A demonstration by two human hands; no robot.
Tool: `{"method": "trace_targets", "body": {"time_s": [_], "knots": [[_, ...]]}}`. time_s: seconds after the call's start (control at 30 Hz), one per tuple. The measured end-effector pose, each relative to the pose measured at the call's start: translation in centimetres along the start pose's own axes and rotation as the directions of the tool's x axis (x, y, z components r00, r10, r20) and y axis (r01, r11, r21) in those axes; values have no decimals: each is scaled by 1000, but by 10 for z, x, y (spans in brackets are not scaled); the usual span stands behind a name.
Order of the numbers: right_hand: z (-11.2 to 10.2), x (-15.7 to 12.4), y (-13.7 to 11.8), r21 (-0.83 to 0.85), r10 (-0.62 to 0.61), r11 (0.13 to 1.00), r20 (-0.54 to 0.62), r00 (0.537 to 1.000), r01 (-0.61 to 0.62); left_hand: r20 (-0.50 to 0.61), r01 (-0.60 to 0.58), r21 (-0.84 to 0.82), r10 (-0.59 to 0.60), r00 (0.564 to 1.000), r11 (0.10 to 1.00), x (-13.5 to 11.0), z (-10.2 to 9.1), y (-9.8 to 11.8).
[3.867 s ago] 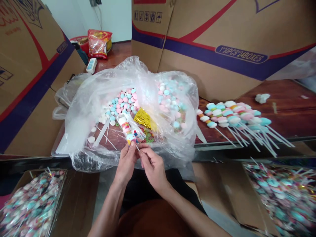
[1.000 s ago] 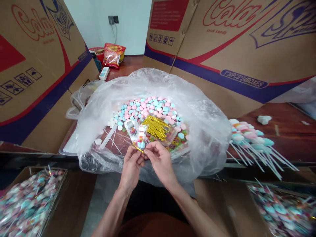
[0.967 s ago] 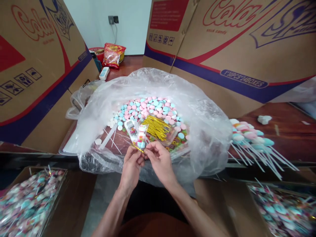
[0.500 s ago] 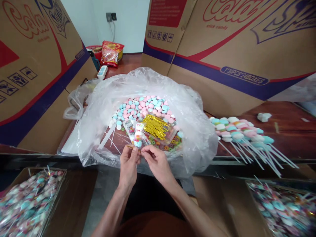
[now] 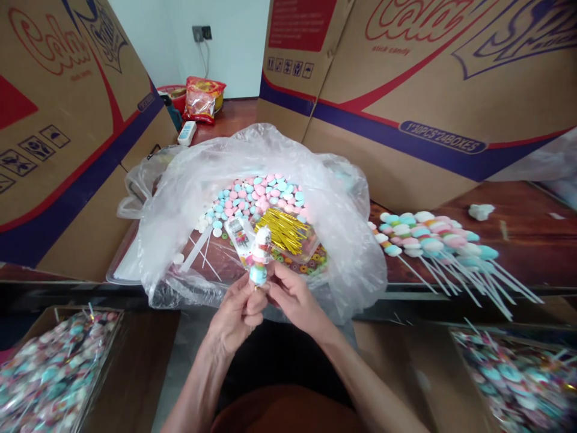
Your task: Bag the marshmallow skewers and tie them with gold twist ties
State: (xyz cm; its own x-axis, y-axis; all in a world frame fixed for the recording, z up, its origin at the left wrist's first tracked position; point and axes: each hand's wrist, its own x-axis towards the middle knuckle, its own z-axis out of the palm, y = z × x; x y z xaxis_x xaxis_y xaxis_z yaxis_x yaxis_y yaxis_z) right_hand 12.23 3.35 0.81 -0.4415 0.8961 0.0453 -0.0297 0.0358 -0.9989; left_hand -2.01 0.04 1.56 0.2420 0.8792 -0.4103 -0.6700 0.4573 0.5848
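Observation:
My left hand (image 5: 237, 310) and my right hand (image 5: 293, 297) meet at the table's near edge, both pinched round the base of a wrapped candy stick (image 5: 260, 255) that stands upright between them in clear film. Just behind it a bundle of gold twist ties (image 5: 282, 228) lies in a clear plastic bag (image 5: 189, 180). The bag also holds loose pink, blue and white candy discs (image 5: 261, 192), small coloured rings and bare white sticks.
Unwrapped candy sticks (image 5: 428, 237) lie in a pile on the brown table at the right. Boxes of wrapped sticks sit low at the left (image 5: 54, 367) and right (image 5: 518, 373). Tall printed cartons (image 5: 428, 90) stand behind and at the left. A red snack bag (image 5: 201, 99) is far back.
My hands have drawn a little toward me and the candy stick has been raised to stand more upright. The view has shifted slightly.

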Motion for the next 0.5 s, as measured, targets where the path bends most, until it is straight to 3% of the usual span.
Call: {"method": "trace_targets", "body": {"time_s": [0.1, 0.17, 0.23, 0.33, 0.4, 0.5], "knots": [[2, -1, 6, -230, -79, 971, -47, 996, 67, -106, -160, 151, 176, 979, 976, 1, -1, -9], [8, -2, 10, -342, -119, 936, -101, 988, 78, -176, -316, 311, 382, 907, 896, 2, -2, -16], [14, -1, 13, -399, -128, 915, -144, 981, 60, -192, -396, 450, 520, 832, 801, 1, -4, -23], [19, 2, 11, -367, -65, 930, -177, 982, -5, -171, -392, 541, 553, 815, 744, -1, -7, -27], [19, 3, 9, -254, 50, 963, -158, 986, -90, -180, -387, 536, 549, 816, 751, -1, -10, -27], [18, 2, 8, -129, 152, 978, -97, 984, -164, -242, -351, 342, 443, 863, 871, 3, -13, -22]]}}
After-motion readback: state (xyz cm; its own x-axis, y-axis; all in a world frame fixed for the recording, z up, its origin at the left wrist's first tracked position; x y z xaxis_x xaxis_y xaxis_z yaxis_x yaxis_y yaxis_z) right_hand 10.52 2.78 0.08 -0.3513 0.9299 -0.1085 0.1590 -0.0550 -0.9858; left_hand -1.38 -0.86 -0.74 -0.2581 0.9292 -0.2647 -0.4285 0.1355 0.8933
